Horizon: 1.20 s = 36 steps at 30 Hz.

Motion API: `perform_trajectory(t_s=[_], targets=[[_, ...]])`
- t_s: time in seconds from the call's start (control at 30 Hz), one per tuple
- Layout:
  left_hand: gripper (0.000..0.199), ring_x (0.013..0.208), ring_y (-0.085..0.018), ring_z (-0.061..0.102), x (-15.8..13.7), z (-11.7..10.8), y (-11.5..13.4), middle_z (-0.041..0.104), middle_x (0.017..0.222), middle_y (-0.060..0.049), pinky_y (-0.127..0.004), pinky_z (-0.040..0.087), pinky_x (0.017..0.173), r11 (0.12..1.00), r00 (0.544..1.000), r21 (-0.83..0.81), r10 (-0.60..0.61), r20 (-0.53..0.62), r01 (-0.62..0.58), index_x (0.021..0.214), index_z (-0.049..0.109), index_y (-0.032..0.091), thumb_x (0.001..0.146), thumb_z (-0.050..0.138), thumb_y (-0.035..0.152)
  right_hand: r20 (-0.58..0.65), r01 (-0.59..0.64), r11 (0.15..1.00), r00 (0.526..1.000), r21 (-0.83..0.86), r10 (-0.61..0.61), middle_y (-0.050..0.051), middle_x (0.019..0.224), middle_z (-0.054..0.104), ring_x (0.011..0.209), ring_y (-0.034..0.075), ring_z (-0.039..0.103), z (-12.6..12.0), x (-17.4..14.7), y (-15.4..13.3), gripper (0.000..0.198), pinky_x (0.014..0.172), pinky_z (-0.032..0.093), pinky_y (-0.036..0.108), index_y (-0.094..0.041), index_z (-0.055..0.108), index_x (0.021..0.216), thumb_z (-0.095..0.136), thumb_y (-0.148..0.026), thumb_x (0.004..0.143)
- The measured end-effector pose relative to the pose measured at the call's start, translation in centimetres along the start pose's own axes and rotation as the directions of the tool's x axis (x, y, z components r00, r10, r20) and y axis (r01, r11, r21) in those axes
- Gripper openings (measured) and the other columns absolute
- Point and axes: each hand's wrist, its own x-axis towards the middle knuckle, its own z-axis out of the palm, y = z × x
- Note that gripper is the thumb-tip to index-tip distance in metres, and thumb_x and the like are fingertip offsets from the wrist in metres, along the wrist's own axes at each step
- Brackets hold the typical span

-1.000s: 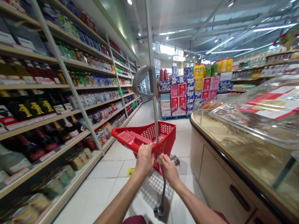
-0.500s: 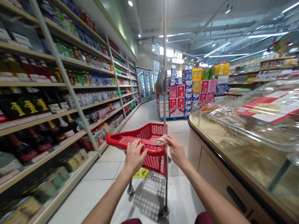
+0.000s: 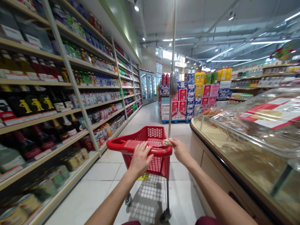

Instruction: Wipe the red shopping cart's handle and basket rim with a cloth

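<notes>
A red plastic shopping cart (image 3: 140, 150) stands upright in front of me, with a tall metal pole (image 3: 172, 115) rising at its right side. Over the cart's near handle bar lies my left hand (image 3: 140, 159), fingers across the top and thumb on the near side, gripping it. My right hand (image 3: 180, 150) pinches a crumpled off-white cloth (image 3: 167, 142) at the right end of the handle, close to the pole's base. The cloth appears to touch the red rim. Through the lattice, the visible part of the basket shows no goods.
Shelves (image 3: 100, 104) of bottles and cans run along the left. On the right stands a curved glass-edged counter (image 3: 203, 137) with clear food packs (image 3: 262, 114). Stacked drink cartons (image 3: 179, 104) stand ahead, glass-door fridges (image 3: 148, 84) behind. Pale tiles (image 3: 103, 172) cover the aisle floor.
Both hands have shifted slightly right in view, along with the cart's right end and pole. The left hand stays on the handle; the right still pinches the cloth at its right end.
</notes>
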Motion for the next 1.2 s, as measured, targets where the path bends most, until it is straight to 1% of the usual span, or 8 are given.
perform_trajectory(t_s=[0.2, 0.33, 0.47, 0.67, 0.83, 1.03, 1.13, 1.2], targets=[[0.032, 0.113, -0.028, 0.044, 1.0, -0.5, -2.4, 0.055, 0.118, -0.011, -0.056, 0.028, 0.093, 0.944, 0.955, 0.156, -0.276, -0.107, 0.29, 0.106, 0.056, 0.021, 0.082, 0.038, 0.033, -0.01, 0.127, 0.992, 0.992, 0.011, -0.127, 0.003, 0.115, 0.057, 0.105, 0.017, 0.053, 1.2, -1.1, -2.2, 0.044, 0.089, 0.043, 0.031, -0.023, 0.06, 0.103, 0.038, -0.004, 0.072], [0.031, 0.11, -0.026, 0.047, 0.9, -0.3, -2.6, 0.057, 0.115, -0.009, -0.05, 0.032, 0.092, 0.964, 0.976, 0.16, -0.199, -0.086, 0.211, 0.103, 0.058, 0.023, 0.082, 0.038, 0.034, 0.036, 0.128, 0.991, 0.991, -0.025, -0.127, 0.006, 0.112, 0.059, 0.102, 0.018, 0.054, 0.6, -0.8, -2.6, 0.042, 0.088, 0.044, 0.034, -0.02, 0.055, 0.111, 0.042, -0.007, 0.073], [0.032, 0.11, -0.023, 0.047, 0.8, -0.1, -1.0, 0.057, 0.115, -0.007, -0.047, 0.032, 0.094, 0.98, 0.984, 0.109, -0.159, -0.075, 0.166, 0.104, 0.057, 0.022, 0.082, 0.038, 0.034, -0.053, 0.054, 0.999, 0.997, 0.001, -0.054, 0.009, 0.105, 0.062, 0.1, 0.02, 0.056, 0.7, -0.7, -1.1, 0.028, 0.088, 0.044, 0.036, -0.017, 0.062, 0.098, 0.041, -0.017, 0.079], [0.032, 0.113, -0.024, 0.045, 1.5, 0.8, 2.1, 0.055, 0.118, -0.01, -0.047, 0.03, 0.096, 0.994, 0.995, 0.069, -0.087, -0.044, 0.09, 0.108, 0.055, 0.019, 0.081, 0.041, 0.027, -0.161, 0.268, 0.962, 0.948, -0.057, -0.274, 0.01, 0.122, 0.051, 0.118, 0.019, 0.041, 3.8, -2.0, -3.0, 0.033, 0.098, 0.034, 0.039, -0.018, 0.056, 0.11, 0.037, -0.013, 0.084], [0.032, 0.114, -0.025, 0.044, 1.8, 0.9, 3.2, 0.053, 0.12, -0.011, -0.051, 0.028, 0.096, 0.999, 0.999, 0.027, -0.041, 0.015, 0.041, 0.109, 0.054, 0.018, 0.081, 0.041, 0.028, -0.129, 0.172, 0.976, 0.974, -0.136, -0.189, 0.011, 0.117, 0.055, 0.113, 0.022, 0.046, 1.4, -1.6, -0.5, 0.033, 0.096, 0.033, 0.046, -0.017, 0.056, 0.111, 0.033, -0.017, 0.086], [0.038, 0.117, -0.021, 0.041, 2.8, 0.6, 4.8, 0.049, 0.124, -0.01, -0.05, 0.03, 0.097, 0.976, 0.993, -0.183, -0.12, -0.011, 0.116, 0.119, 0.043, 0.018, 0.085, 0.032, 0.028, -0.122, 0.112, 0.989, 0.987, 0.099, -0.1, 0.007, 0.128, 0.045, 0.12, 0.02, 0.038, 0.5, -2.4, -2.6, 0.044, 0.099, 0.03, 0.043, -0.021, 0.032, 0.131, 0.029, -0.032, 0.088], [0.044, 0.121, -0.02, 0.036, 3.7, 1.5, 6.3, 0.043, 0.13, -0.012, -0.046, 0.032, 0.098, 0.976, 1.0, -0.217, -0.009, -0.005, 0.008, 0.124, 0.036, 0.016, 0.083, 0.036, 0.03, -0.087, 0.109, 0.959, 0.992, 0.262, -0.089, 0.007, 0.128, 0.045, 0.116, 0.017, 0.043, 0.1, -2.4, -2.9, 0.049, 0.093, 0.038, 0.033, -0.021, 0.014, 0.137, 0.022, -0.033, 0.09], [0.042, 0.116, -0.022, 0.042, 4.4, 2.4, 7.2, 0.049, 0.123, -0.012, -0.045, 0.034, 0.097, 0.983, 0.998, -0.176, 0.066, 0.024, -0.061, 0.12, 0.041, 0.015, 0.08, 0.044, 0.029, -0.083, 0.088, 0.964, 0.994, 0.252, -0.069, 0.009, 0.125, 0.048, 0.111, 0.017, 0.048, -0.5, -2.1, -1.4, 0.05, 0.089, 0.04, 0.033, -0.019, 0.013, 0.137, 0.022, -0.034, 0.089]])
